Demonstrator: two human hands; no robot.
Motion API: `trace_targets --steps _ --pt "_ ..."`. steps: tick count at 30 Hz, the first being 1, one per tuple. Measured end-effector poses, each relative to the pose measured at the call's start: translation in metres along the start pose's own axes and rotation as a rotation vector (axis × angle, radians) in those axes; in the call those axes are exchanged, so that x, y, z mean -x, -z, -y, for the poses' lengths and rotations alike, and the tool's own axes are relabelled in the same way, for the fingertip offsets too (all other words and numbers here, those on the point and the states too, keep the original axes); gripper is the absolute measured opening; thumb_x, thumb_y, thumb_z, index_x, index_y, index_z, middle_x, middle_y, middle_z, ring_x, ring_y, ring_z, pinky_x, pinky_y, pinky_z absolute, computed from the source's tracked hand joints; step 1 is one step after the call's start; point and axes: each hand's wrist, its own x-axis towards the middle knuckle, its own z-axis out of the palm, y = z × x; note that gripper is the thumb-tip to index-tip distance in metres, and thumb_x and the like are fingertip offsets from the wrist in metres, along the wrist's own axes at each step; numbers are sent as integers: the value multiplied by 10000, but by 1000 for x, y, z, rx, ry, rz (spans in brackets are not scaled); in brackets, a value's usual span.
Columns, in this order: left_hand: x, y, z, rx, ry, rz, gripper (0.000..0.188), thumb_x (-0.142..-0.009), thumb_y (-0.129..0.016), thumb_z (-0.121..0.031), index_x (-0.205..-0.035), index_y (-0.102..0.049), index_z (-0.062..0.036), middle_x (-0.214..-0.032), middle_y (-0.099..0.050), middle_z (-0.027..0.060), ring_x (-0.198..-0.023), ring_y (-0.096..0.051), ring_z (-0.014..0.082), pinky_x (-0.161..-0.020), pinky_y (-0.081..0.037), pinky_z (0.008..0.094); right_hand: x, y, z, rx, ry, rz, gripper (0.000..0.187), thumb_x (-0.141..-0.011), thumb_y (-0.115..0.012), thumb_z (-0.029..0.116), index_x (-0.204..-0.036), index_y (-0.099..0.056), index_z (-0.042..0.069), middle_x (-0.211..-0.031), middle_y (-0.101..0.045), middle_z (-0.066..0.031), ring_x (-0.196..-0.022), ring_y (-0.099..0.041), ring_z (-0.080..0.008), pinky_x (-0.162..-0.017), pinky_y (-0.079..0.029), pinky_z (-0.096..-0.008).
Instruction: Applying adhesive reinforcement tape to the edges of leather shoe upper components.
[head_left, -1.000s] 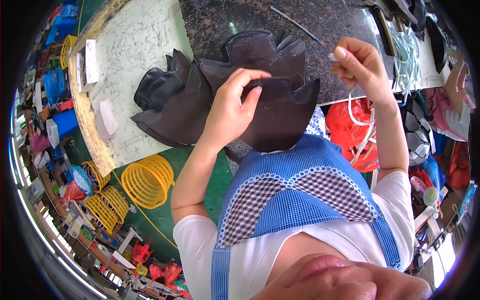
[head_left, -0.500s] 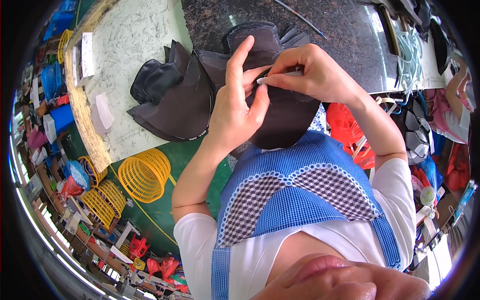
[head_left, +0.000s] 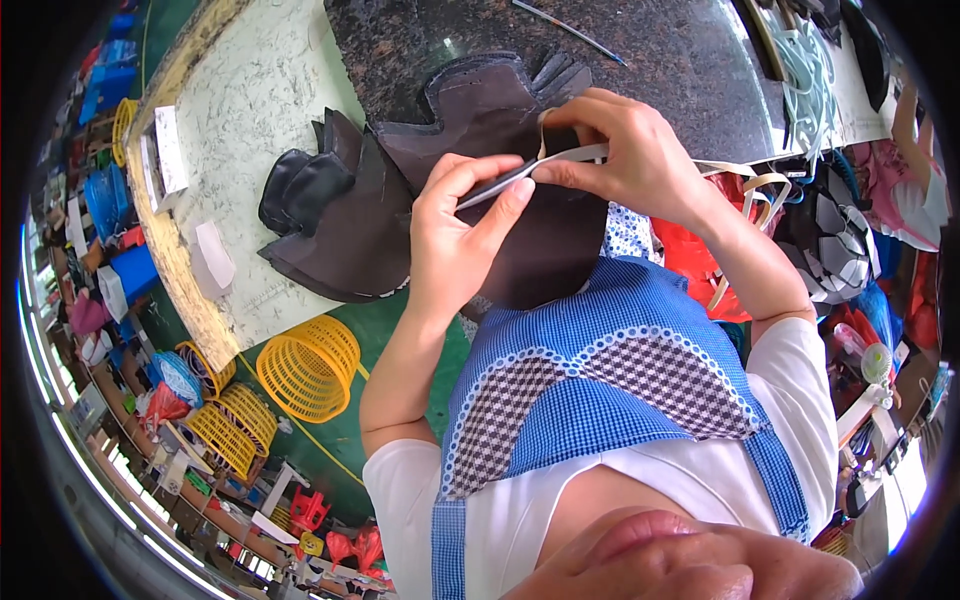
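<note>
In front of my chest, my left hand (head_left: 455, 230) pinches a narrow dark piece with a pale edge (head_left: 492, 187) between thumb and fingers. Close beside it, my right hand (head_left: 630, 150) grips a whitish strip (head_left: 582, 154) between thumb and fingers. The two thumbs almost meet where the strip and the dark piece come together. Beneath both hands lies a dark brown leather-like panel (head_left: 545, 250), its lower part hanging over the table edge towards my apron. Beyond, more dark cut panels (head_left: 480, 95) lie on the table. Another dark panel with a folded black part (head_left: 310, 190) lies to the left.
The table has a dark speckled slab (head_left: 680, 70) and a worn white board (head_left: 255, 90). A thin pen-like rod (head_left: 570, 33) lies at the far side. Pale straps (head_left: 808, 90) are heaped right. Yellow baskets (head_left: 308, 368) stand on the floor left; a red bag (head_left: 690, 250) hangs right.
My hands have drawn slightly apart, and the whitish strip now shows between them. My left index finger, raised before, has come down onto the dark piece.
</note>
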Motion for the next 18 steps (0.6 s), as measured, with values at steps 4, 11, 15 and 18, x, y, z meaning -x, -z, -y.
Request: trace_targets --steps 4,11,15,18 --pt "0 -3 5 -126 -185 -18 235 -870 -790 -112 -1073 -732 -9 -930 -641 73 -840 -643 169 -781 -507 271 1 -9 -10 -46 309 -49 214 -867 -771 119 -1016 -667 6 -1068 -605 -99 -827 -646 -180 -688 -525 -319" --pt "22 16 2 -111 -126 12 499 -863 -763 -36 -1315 -554 -11 -1056 -688 128 -982 -674 215 -877 -533 324 -5 60 -60 -1188 -338 30 504 -1059 -432 540 -930 -592 80 -792 -627 -25 -522 -460 -63 -421 -287 -222" --pt "19 6 2 -212 -376 -46 240 -843 -731 3 -1054 -618 15 -1089 -722 169 -1000 -718 309 -925 -552 377 -22 35 -13 -1120 -108 333 347 -997 -591 382 -1017 -697 52 -1017 -725 -116 -873 -648 -115 -651 -468 -221" --pt "12 -2 7 -697 -1007 -260 167 -776 -790 -42 -922 -724 -87 -1359 -598 188 -1311 -527 402 -1070 -461 494 -33 20 10 -416 123 415 361 -955 -661 346 -1090 -723 16 -993 -726 -92 -947 -659 -132 -785 -492 -279"
